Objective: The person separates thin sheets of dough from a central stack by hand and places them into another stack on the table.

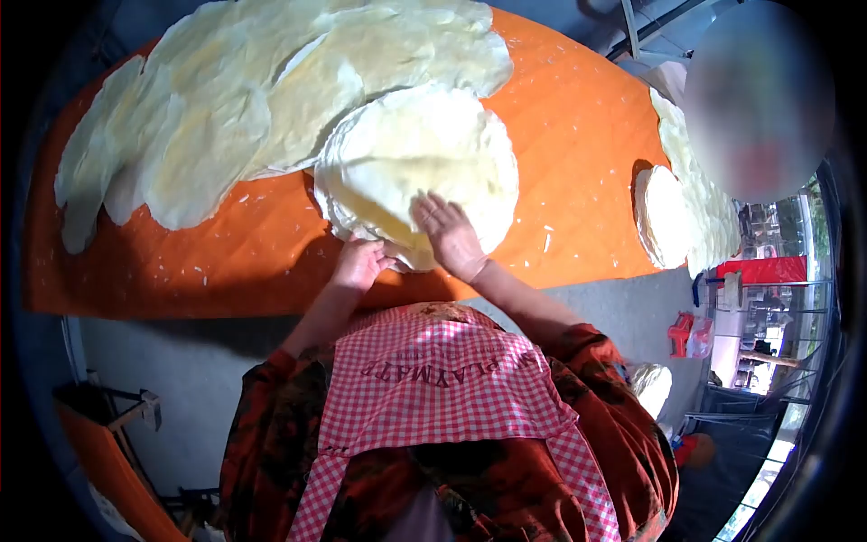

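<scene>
A round stack of thin, pale flatbread-like sheets [417, 172] lies on the orange table near its front edge. My left hand [363, 262] is closed at the stack's near rim, thumb and fingers pinching the edge of a sheet. Across the near right part of the same stack, my right hand [449, 237] lies with its fingers stretched out, palm down over the top sheet. A fold or shadow line runs over the top sheet beside the right fingers.
Overlapping pale sheets [212, 126] cover the table's far left. Small white scraps dot the orange cloth [578, 117]. A smaller stack [661, 217] sits at the right edge, near more spread sheets [697, 172] and a person with a blurred face. A red crate [682, 334] stands on the floor.
</scene>
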The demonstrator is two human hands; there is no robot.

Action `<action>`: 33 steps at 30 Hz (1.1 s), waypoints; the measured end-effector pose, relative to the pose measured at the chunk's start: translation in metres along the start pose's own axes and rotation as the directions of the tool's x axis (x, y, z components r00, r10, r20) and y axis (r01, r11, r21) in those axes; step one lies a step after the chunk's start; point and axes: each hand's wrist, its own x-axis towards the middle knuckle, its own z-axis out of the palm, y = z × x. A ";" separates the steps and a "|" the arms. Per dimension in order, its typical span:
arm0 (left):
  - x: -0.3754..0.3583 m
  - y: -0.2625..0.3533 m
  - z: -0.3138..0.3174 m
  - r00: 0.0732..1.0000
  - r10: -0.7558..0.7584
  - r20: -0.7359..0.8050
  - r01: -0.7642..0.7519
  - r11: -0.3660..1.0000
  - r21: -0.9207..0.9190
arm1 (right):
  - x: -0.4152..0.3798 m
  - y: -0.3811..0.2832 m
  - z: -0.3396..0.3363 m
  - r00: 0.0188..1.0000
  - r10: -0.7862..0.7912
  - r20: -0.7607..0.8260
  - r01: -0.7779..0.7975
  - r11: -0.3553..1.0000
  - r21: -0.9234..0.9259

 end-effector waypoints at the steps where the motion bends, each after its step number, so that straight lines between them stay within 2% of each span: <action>1: -0.004 0.002 0.004 1.000 -0.014 -0.005 0.014 1.000 0.022 | -0.014 0.003 0.024 0.993 0.007 0.121 -0.004 1.000 -0.029; 3: 0.012 -0.012 -0.020 0.999 -0.006 -0.034 0.007 1.000 0.020 | -0.028 -0.003 0.046 0.991 -0.017 0.132 0.024 0.999 -0.047; 6: 0.005 -0.009 -0.013 0.996 0.013 -0.090 -0.011 1.000 0.024 | -0.025 -0.017 0.024 0.985 0.063 0.162 -0.076 0.994 0.081; 9: 0.003 -0.006 -0.003 0.997 0.033 -0.075 -0.031 0.999 0.025 | -0.026 -0.003 0.023 0.978 0.015 0.206 -0.037 0.994 0.103; 12: 0.001 -0.003 0.000 0.996 0.005 -0.093 -0.004 1.000 0.018 | -0.023 0.011 0.022 0.987 -0.072 0.145 0.058 0.993 0.099; 15: -0.004 0.002 0.008 0.997 0.002 -0.080 0.003 0.998 0.056 | -0.010 0.023 0.010 0.976 0.053 0.213 -0.113 0.953 0.281; 16: -0.007 0.002 0.012 0.993 0.023 -0.112 -0.014 0.997 0.079 | -0.003 0.024 0.003 0.996 0.057 0.064 -0.070 0.968 0.240; 17: -0.002 -0.002 0.006 0.995 0.009 -0.102 -0.001 0.997 0.081 | 0.007 0.014 -0.018 0.990 0.103 0.100 -0.121 0.973 0.198; 19: 0.008 -0.011 -0.012 0.996 -0.020 -0.083 0.027 0.996 0.087 | -0.002 0.006 -0.012 1.000 0.026 0.012 -0.027 0.986 0.163; 20: 0.002 -0.006 -0.002 0.994 -0.045 -0.096 0.053 0.995 0.085 | -0.013 0.000 0.001 0.999 0.004 0.051 -0.011 0.990 0.139; 21: -0.002 -0.001 0.010 0.992 -0.066 -0.104 0.075 0.994 0.085 | -0.024 -0.006 0.014 0.987 0.019 0.158 -0.047 0.983 0.179; 22: -0.007 0.001 0.019 0.990 -0.088 -0.114 0.098 0.992 0.081 | -0.029 -0.015 0.024 0.991 0.021 0.135 -0.042 0.987 0.152; 23: -0.008 0.001 0.018 0.993 -0.085 -0.088 0.090 0.994 0.062 | -0.029 -0.024 0.023 0.993 0.020 0.115 -0.034 0.991 0.127; 24: -0.010 0.002 0.016 0.995 -0.080 -0.061 0.083 0.996 0.042 | -0.032 -0.030 0.017 0.987 0.068 0.149 -0.093 0.981 0.168; 27: -0.014 0.007 0.024 0.997 -0.081 0.011 0.081 0.997 -0.018 | -0.029 -0.035 0.010 0.974 0.126 0.188 -0.141 0.988 0.069; 28: -0.011 0.008 0.024 0.996 -0.074 0.051 0.075 0.997 -0.022 | -0.027 -0.029 0.014 0.993 0.108 0.044 -0.109 0.994 0.007; 29: -0.007 0.009 0.023 0.994 -0.068 0.090 0.070 0.997 -0.028 | -0.022 -0.020 0.017 0.972 0.181 0.151 -0.189 0.981 0.038; 30: 0.000 0.006 0.021 0.995 -0.039 0.092 0.049 0.992 -0.118 | -0.011 -0.004 0.019 0.935 0.243 0.258 -0.267 0.962 0.063; 31: -0.007 0.017 0.037 0.992 0.020 0.128 -0.008 0.996 -0.090 | 0.001 0.013 0.019 0.882 0.294 0.368 -0.346 0.935 0.082; 33: -0.010 0.027 0.036 0.965 0.153 0.214 -0.100 0.965 -0.241 | 0.063 0.030 -0.060 0.950 0.177 0.258 -0.234 0.949 0.210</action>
